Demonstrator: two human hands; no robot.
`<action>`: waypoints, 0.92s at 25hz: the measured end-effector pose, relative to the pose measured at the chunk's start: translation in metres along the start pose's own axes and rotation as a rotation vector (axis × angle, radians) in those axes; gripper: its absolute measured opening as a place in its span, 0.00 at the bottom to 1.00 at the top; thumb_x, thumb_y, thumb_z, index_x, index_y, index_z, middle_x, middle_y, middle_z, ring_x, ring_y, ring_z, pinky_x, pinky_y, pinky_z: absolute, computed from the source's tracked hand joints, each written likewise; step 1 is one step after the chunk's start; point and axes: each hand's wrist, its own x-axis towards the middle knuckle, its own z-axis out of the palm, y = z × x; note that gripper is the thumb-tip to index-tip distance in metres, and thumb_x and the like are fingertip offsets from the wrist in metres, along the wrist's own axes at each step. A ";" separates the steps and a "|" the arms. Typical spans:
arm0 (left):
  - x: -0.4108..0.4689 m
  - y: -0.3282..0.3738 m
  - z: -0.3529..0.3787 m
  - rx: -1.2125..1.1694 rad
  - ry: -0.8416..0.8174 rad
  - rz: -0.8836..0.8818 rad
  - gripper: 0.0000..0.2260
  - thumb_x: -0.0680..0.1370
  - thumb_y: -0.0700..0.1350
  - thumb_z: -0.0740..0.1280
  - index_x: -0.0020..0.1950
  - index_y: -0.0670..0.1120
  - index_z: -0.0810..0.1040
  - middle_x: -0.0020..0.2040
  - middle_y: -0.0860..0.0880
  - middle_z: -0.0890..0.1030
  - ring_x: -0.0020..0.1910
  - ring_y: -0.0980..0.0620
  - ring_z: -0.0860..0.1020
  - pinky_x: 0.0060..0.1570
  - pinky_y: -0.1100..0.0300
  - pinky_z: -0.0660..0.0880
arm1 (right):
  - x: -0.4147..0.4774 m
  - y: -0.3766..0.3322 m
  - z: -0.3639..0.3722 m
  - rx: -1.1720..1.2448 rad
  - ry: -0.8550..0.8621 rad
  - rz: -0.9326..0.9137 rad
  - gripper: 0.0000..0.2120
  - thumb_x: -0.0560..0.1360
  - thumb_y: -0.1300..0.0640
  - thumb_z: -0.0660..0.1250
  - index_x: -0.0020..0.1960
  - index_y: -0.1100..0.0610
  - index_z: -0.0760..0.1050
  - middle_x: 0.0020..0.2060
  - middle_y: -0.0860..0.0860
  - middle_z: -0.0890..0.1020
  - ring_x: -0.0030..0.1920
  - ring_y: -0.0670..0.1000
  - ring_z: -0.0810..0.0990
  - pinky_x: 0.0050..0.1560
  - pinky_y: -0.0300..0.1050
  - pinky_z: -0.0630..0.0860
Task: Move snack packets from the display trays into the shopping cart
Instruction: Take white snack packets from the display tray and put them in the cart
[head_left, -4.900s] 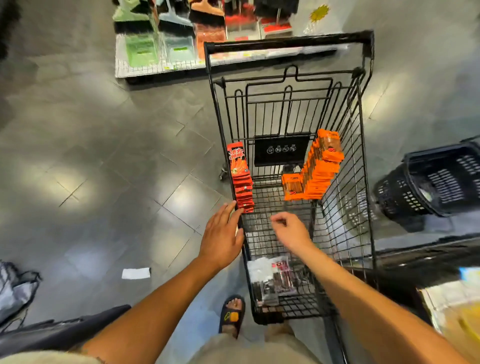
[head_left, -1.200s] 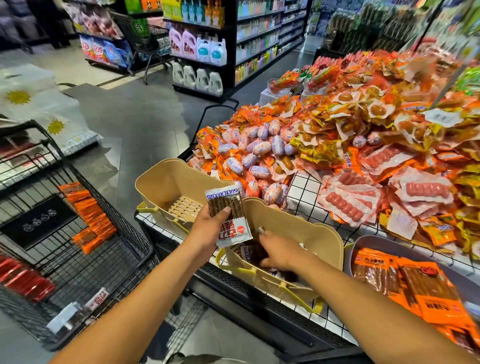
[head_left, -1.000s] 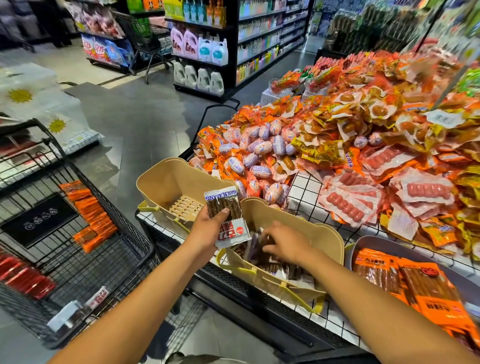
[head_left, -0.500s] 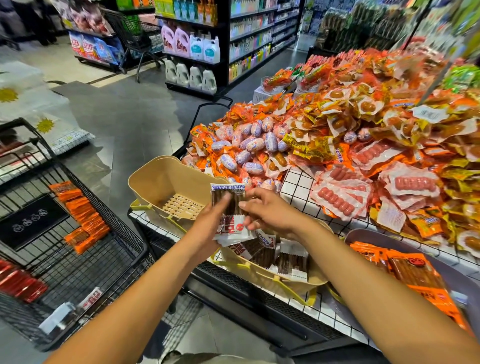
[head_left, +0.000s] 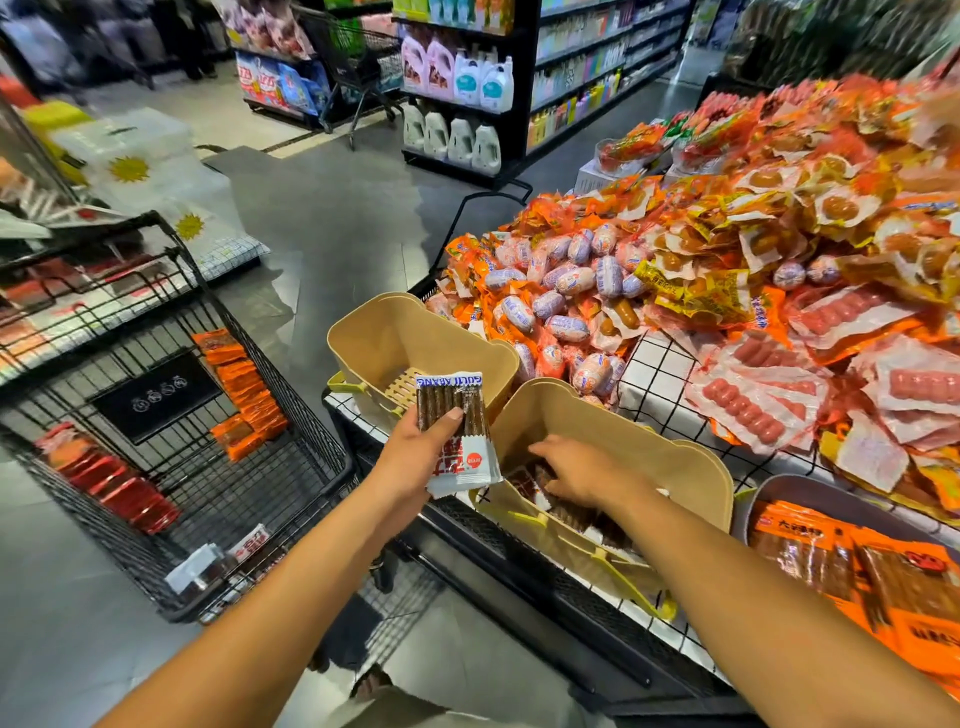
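Observation:
My left hand (head_left: 415, 457) grips a small stack of white snack packets (head_left: 460, 431) with brown sticks showing, held up in front of the display. My right hand (head_left: 576, 470) reaches down into the nearer beige tray (head_left: 691, 467) and lies on the packets inside (head_left: 571, 512); its fingertips are hidden, so a grip cannot be made out. A second beige tray (head_left: 374, 338) behind it looks bare. The black wire shopping cart (head_left: 311, 431) stands at the left, holding orange packets (head_left: 241, 384), red packets (head_left: 119, 488) and a few white ones (head_left: 218, 564).
A big heap of sausage and snack packs (head_left: 727, 270) covers the display table on the right. A grey tray (head_left: 774, 488) of orange packets (head_left: 857, 566) sits at the lower right. Shelves with detergent bottles (head_left: 457, 104) and another cart (head_left: 353, 57) stand across the aisle.
My right hand added a packet to the stack in my left hand half a second ago, then went back down into the nearer beige tray. Before that I turned from the cart to the display.

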 end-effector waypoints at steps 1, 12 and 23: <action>-0.001 -0.001 -0.006 -0.004 0.006 0.000 0.12 0.84 0.45 0.66 0.67 0.46 0.75 0.56 0.43 0.86 0.51 0.44 0.85 0.47 0.52 0.84 | -0.001 0.002 0.001 -0.026 0.021 0.022 0.30 0.76 0.55 0.72 0.75 0.49 0.68 0.66 0.51 0.73 0.65 0.55 0.75 0.63 0.50 0.75; -0.013 -0.008 -0.080 -0.085 0.050 0.029 0.12 0.83 0.45 0.67 0.66 0.46 0.76 0.57 0.42 0.86 0.51 0.44 0.85 0.57 0.45 0.81 | -0.051 -0.051 -0.056 0.801 0.559 0.212 0.09 0.76 0.48 0.72 0.56 0.45 0.79 0.49 0.41 0.84 0.47 0.46 0.84 0.50 0.50 0.81; -0.041 -0.014 -0.265 -0.093 0.301 0.013 0.07 0.83 0.47 0.67 0.61 0.49 0.78 0.52 0.45 0.87 0.45 0.49 0.87 0.47 0.50 0.83 | 0.041 -0.271 -0.004 1.135 0.196 0.086 0.08 0.79 0.66 0.67 0.57 0.61 0.79 0.50 0.52 0.85 0.42 0.39 0.84 0.46 0.32 0.79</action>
